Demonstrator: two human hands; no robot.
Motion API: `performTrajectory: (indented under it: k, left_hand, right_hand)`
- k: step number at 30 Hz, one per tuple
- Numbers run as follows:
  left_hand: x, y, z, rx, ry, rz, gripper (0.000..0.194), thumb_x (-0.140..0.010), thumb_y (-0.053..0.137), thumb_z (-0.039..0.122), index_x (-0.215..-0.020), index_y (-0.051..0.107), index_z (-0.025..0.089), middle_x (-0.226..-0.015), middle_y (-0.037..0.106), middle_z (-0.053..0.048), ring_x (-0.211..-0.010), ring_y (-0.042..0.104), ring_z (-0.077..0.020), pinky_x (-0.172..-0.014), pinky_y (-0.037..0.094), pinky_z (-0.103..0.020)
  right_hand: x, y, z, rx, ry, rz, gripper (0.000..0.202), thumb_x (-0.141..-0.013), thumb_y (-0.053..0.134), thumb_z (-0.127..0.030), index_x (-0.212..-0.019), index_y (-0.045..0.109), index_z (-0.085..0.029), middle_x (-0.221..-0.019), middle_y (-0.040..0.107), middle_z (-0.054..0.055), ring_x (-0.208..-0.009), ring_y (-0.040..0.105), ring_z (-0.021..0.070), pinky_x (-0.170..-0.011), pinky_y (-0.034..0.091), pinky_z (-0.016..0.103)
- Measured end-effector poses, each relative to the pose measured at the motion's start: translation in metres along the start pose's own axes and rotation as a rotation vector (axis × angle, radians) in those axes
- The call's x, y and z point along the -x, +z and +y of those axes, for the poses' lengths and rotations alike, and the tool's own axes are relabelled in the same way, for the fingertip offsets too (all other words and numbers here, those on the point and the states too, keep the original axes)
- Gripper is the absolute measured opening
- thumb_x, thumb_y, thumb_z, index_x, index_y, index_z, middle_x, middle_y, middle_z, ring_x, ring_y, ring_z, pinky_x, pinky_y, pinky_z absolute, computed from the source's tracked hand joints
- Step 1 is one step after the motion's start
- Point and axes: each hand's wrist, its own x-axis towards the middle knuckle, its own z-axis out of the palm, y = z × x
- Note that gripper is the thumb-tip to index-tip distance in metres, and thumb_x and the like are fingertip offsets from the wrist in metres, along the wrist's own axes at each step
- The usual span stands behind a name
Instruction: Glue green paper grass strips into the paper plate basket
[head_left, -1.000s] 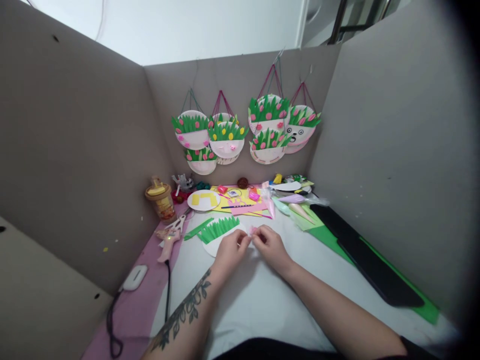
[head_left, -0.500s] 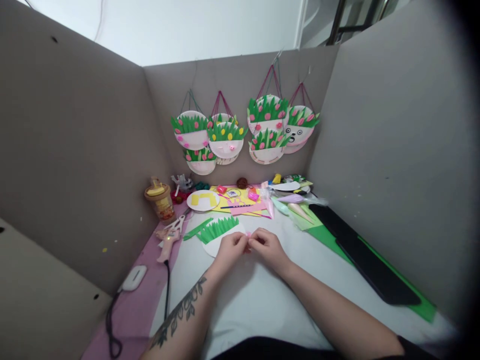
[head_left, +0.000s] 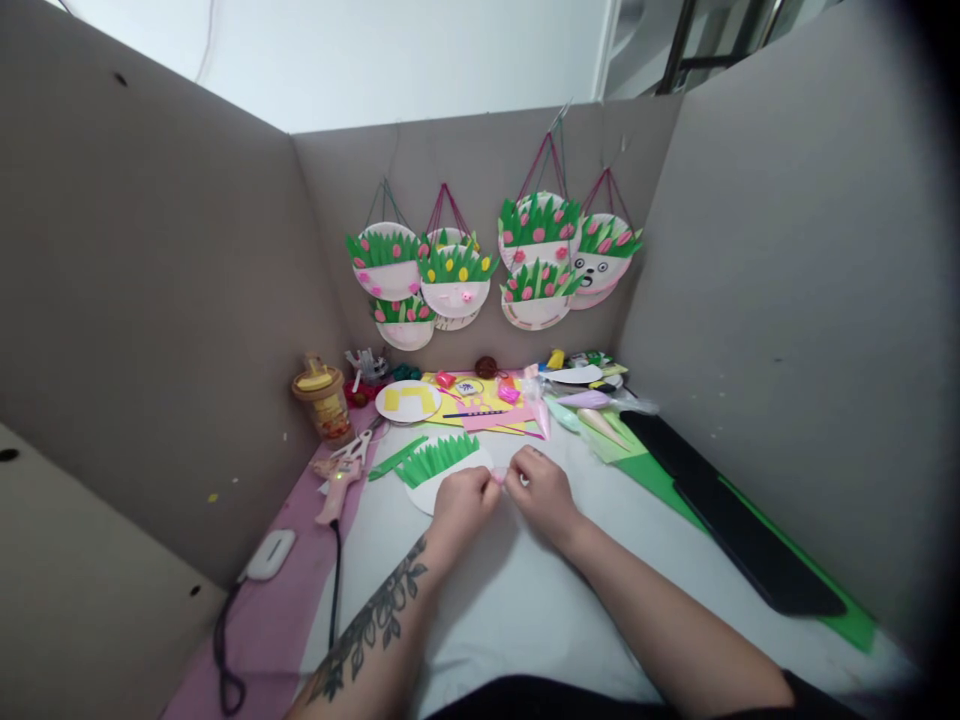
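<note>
Pink piece (head_left: 498,478), tiny in my view, sits pinched in the gap between both hands, above the table (head_left: 517,620). I have the left hand (head_left: 466,497) narrowed on its one side and the right hand (head_left: 541,492) narrowed on the other; the piece's exact shape I can't make out. Just beyond the left hand, partly behind it, I see a white plate (head_left: 424,496) with green paper grass (head_left: 436,458). Well left of that hand lies a glue gun (head_left: 340,492); right of the right hand, a long black slab (head_left: 739,530).
</note>
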Motion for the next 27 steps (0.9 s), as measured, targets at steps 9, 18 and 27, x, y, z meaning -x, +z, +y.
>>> performTrajectory:
  k: [9, 18, 27]
  left_hand:
    - [0.002, 0.0, -0.003, -0.205, 0.151, -0.025, 0.022, -0.082, 0.045, 0.023, -0.068, 0.061, 0.018, -0.072, 0.065, -0.006, -0.069, 0.056, -0.0178, -0.062, 0.036, -0.027]
    - [-0.003, -0.002, -0.01, -0.13, 0.283, 0.023, 0.063, -0.069, 0.066, 0.032, -0.126, 0.047, 0.016, -0.124, 0.056, -0.015, -0.116, 0.048, -0.03, -0.095, 0.035, -0.042]
    - [-0.003, -0.008, -0.009, 0.011, 0.067, -0.064, 0.013, -0.083, 0.047, 0.026, -0.077, 0.055, 0.019, -0.076, 0.061, -0.004, -0.069, 0.055, -0.0164, -0.063, 0.037, -0.025]
  right_hand:
    - [0.002, -0.002, 0.002, -0.18, 0.075, -0.153, 0.007, -0.081, 0.047, -0.018, -0.081, 0.053, -0.022, -0.068, 0.056, -0.002, -0.063, 0.053, 0.0147, -0.061, 0.039, 0.026]
    - [-0.002, -0.008, -0.002, -0.584, 0.314, -0.175, 0.008, -0.077, 0.053, -0.023, -0.07, 0.05, -0.021, -0.059, 0.049, -0.005, -0.054, 0.048, 0.0118, -0.052, 0.037, 0.023]
    - [-0.004, -0.017, 0.006, -0.476, 0.125, -0.083, 0.012, -0.082, 0.056, -0.033, -0.079, 0.058, -0.021, -0.082, 0.056, 0.004, -0.079, 0.054, 0.0179, -0.064, 0.044, 0.028]
